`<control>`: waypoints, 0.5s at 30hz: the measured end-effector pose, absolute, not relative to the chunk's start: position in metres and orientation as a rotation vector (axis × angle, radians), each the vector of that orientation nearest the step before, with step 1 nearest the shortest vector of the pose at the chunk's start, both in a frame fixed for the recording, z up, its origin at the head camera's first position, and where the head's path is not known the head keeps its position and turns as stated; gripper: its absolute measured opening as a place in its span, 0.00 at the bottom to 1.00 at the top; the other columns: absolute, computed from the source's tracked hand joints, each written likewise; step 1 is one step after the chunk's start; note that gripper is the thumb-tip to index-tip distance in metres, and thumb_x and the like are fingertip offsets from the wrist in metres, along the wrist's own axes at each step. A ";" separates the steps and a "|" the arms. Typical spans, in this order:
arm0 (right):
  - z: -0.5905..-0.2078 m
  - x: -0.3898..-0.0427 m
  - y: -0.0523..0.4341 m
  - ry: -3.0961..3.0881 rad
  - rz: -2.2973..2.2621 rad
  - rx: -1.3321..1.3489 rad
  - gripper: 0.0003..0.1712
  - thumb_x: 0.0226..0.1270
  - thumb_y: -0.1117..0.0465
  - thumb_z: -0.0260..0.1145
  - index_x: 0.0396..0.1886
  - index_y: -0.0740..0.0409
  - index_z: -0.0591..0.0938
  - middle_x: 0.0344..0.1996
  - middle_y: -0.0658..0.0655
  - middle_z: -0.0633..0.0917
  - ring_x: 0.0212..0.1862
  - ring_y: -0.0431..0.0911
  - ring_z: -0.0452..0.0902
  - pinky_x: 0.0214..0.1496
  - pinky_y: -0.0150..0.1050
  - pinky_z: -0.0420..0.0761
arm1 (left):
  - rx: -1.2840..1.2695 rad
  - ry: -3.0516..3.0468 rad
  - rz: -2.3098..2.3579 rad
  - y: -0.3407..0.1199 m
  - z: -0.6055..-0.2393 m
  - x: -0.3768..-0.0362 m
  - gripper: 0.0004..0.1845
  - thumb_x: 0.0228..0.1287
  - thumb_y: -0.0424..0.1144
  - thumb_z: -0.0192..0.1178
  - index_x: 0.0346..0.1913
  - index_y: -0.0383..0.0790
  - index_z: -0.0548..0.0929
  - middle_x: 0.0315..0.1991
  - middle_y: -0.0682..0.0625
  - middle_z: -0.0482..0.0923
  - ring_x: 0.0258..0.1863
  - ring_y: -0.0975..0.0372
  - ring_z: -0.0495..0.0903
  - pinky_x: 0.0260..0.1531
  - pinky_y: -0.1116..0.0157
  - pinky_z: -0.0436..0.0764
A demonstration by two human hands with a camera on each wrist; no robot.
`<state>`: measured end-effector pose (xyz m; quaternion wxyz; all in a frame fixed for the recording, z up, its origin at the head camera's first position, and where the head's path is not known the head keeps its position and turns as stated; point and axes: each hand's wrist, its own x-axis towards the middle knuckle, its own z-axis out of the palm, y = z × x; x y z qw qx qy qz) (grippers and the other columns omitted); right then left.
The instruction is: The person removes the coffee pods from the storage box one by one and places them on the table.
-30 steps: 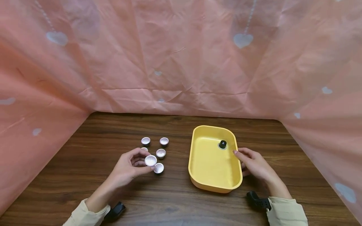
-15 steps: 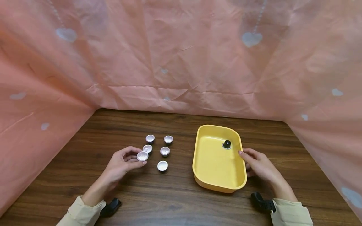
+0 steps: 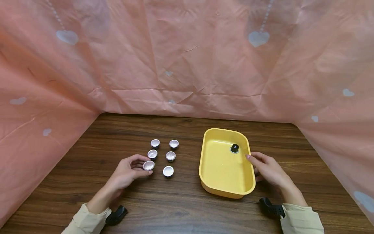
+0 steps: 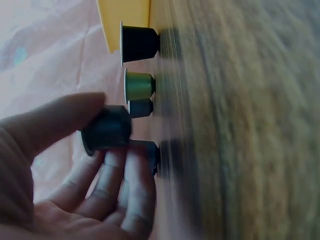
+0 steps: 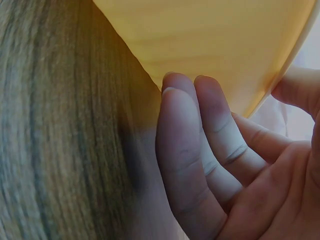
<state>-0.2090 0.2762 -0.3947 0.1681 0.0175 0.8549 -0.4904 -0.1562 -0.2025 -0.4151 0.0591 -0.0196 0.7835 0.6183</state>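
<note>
My left hand (image 3: 128, 171) pinches a coffee capsule (image 3: 148, 165) between thumb and fingers, its silvery lid facing up. The left wrist view shows this dark capsule (image 4: 107, 129) above the wooden table. Just beyond it stands a lid-up capsule (image 3: 152, 154), with another capsule (image 3: 155, 143) farther back. To the right is a second column: a near capsule (image 3: 168, 171), a middle one (image 3: 170, 156) and a far one (image 3: 173, 144). With thumb on the rim and fingers against the outer wall, my right hand (image 3: 267, 169) holds the right side of a yellow tub (image 3: 204, 152).
Inside the tub, a black capsule (image 3: 234, 148) sits lid-down near the far right corner. The wooden table (image 3: 181, 208) meets pink heart-printed cloth (image 3: 187, 65) at the back and sides. One capsule (image 4: 140, 86) has a green body.
My left hand has carried its capsule left, away from the right column, then slightly down and nearer, in line with the left column. My right hand stays on the tub; the head view shifted.
</note>
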 end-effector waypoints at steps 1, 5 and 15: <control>-0.395 -0.209 0.276 2.434 -1.392 0.050 0.40 0.87 0.42 0.55 0.79 0.70 0.67 0.41 0.58 0.90 0.38 0.44 0.88 0.38 0.43 0.91 | -0.061 2.388 1.857 -0.202 -0.416 -0.156 0.26 0.58 0.28 0.78 0.58 0.26 0.83 0.43 0.49 0.88 0.40 0.66 0.87 0.42 0.70 0.86; -0.395 -0.209 0.277 2.433 -1.389 0.052 0.39 0.87 0.42 0.55 0.80 0.69 0.66 0.40 0.57 0.90 0.37 0.44 0.87 0.38 0.43 0.91 | -0.074 2.429 1.803 -0.200 -0.418 -0.156 0.24 0.56 0.26 0.78 0.56 0.27 0.84 0.43 0.46 0.88 0.39 0.64 0.86 0.41 0.70 0.86; -0.396 -0.208 0.277 2.414 -1.419 0.037 0.40 0.88 0.42 0.54 0.80 0.70 0.66 0.46 0.61 0.89 0.39 0.44 0.88 0.39 0.43 0.91 | -0.117 2.549 1.671 -0.199 -0.420 -0.156 0.23 0.53 0.23 0.77 0.53 0.30 0.84 0.44 0.42 0.87 0.41 0.60 0.86 0.41 0.71 0.84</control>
